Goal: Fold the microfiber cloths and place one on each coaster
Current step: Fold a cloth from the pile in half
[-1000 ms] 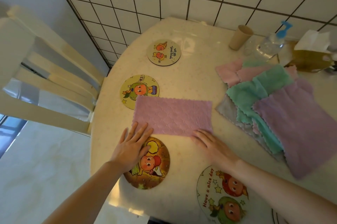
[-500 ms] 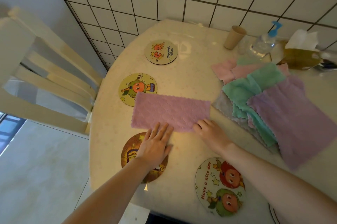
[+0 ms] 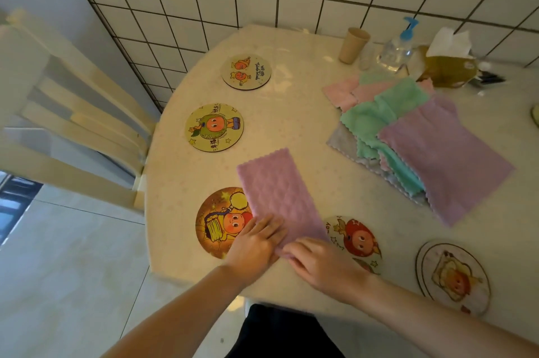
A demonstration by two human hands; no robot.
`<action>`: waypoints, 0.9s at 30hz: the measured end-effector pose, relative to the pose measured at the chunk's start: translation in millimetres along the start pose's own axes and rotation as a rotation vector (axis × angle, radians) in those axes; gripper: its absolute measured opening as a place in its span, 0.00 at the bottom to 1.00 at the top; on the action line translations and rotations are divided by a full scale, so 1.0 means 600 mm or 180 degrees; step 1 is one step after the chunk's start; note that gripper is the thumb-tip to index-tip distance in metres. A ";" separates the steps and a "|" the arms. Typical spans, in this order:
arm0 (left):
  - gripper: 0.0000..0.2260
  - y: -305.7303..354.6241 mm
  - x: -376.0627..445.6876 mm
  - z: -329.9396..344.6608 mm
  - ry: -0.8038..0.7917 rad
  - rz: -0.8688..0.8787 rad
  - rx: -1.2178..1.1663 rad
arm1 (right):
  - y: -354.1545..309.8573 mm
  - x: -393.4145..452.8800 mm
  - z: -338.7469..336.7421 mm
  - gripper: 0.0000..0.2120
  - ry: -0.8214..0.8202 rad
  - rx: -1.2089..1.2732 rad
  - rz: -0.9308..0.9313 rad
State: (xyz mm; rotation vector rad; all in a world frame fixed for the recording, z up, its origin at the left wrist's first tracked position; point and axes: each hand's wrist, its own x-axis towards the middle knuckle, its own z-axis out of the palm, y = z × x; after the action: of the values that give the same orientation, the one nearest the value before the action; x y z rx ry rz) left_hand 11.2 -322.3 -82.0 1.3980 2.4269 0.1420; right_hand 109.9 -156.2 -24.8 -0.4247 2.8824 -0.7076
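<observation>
Mid-fold on one purple cloth (image 3: 277,197): already doubled into a long strip, lying on the desk (image 3: 291,130) with its far end pointing toward the wall and its near end under both hands. Left hand (image 3: 255,244) laid flat on the near-left corner, fingers straight and close together, likely pinning the layers. Right hand (image 3: 318,264) at the near end, fingers bent over the hem; pinching it or merely pressing, cannot tell. Probably readying a second fold, near end carried up to the far end.

Left edge of the strip overlapping the dark orange coaster (image 3: 223,222); right side just beside the red-figure coaster (image 3: 357,241). Green-figure coaster (image 3: 214,127), small far coaster (image 3: 246,71) and toast coaster (image 3: 455,277) all bare, no cloth yet on any.

Remaining cloths in a loose pile (image 3: 408,136) well apart to the right, another purple one on top. Open desk beyond the strip's far end, enough for the fold. Rounded desk edge close beneath the wrists, chair (image 3: 73,124) beyond it on the left. Cup (image 3: 353,44), pump bottle (image 3: 399,48) and tissue box (image 3: 449,66) back by the tiled wall, out of the way.
</observation>
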 end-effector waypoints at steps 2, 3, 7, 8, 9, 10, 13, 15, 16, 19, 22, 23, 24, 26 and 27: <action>0.19 -0.006 -0.015 0.010 0.0104 0.0155 0.0122 | 0.013 -0.012 -0.002 0.11 -0.0211 0.0078 -0.0048; 0.19 -0.010 -0.021 0.014 0.0111 0.0223 0.0184 | 0.028 -0.016 0.000 0.16 -0.0246 -0.0135 -0.0090; 0.20 -0.029 -0.036 0.022 -0.0082 0.0327 0.0347 | 0.106 -0.009 0.009 0.42 -0.0681 -0.0907 -0.0140; 0.21 -0.032 -0.038 0.022 -0.0132 0.0318 0.0397 | 0.118 -0.004 0.010 0.42 -0.0850 -0.1007 -0.0228; 0.21 -0.031 -0.040 0.022 -0.0167 0.0283 0.0423 | 0.131 0.000 0.011 0.41 -0.0968 -0.1116 -0.0338; 0.22 -0.028 -0.041 0.022 -0.0175 0.0249 0.0415 | 0.142 0.003 0.012 0.40 -0.1037 -0.1250 -0.0452; 0.21 -0.017 -0.039 0.015 -0.0016 0.0082 0.0144 | 0.156 0.004 0.007 0.37 -0.1085 -0.1406 -0.0677; 0.21 -0.012 -0.034 0.007 0.0227 -0.0051 -0.0511 | 0.164 0.003 0.004 0.33 -0.0857 -0.1286 -0.0729; 0.20 -0.011 -0.030 0.002 0.0338 -0.0201 -0.0922 | 0.169 0.003 0.001 0.32 -0.0776 -0.1174 -0.0730; 0.17 -0.008 -0.021 -0.023 0.0209 -0.0657 -0.1516 | 0.176 0.006 -0.005 0.32 -0.0713 -0.0744 -0.0891; 0.21 -0.012 -0.005 -0.048 0.0209 -0.1262 -0.1838 | 0.167 0.019 -0.021 0.23 -0.0902 0.0224 -0.0404; 0.21 -0.017 0.002 -0.054 0.0221 -0.1425 -0.1979 | 0.161 0.025 -0.027 0.18 -0.0981 0.0606 0.0046; 0.21 -0.023 0.009 -0.058 0.0247 -0.1578 -0.2188 | 0.156 0.033 -0.031 0.14 -0.1054 0.0994 0.0522; 0.21 -0.033 0.022 -0.065 0.0358 -0.1872 -0.2631 | 0.157 0.051 -0.029 0.11 -0.0814 0.1677 0.1158; 0.22 -0.038 0.029 -0.068 0.0434 -0.2011 -0.2813 | 0.161 0.064 -0.028 0.11 -0.0596 0.1843 0.1307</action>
State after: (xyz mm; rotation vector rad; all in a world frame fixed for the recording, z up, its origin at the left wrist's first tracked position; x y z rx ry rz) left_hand -29.5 -315.8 -53.5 0.2369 2.2878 1.0105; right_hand 47.1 -78.7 -58.5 0.1622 2.3245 -1.2683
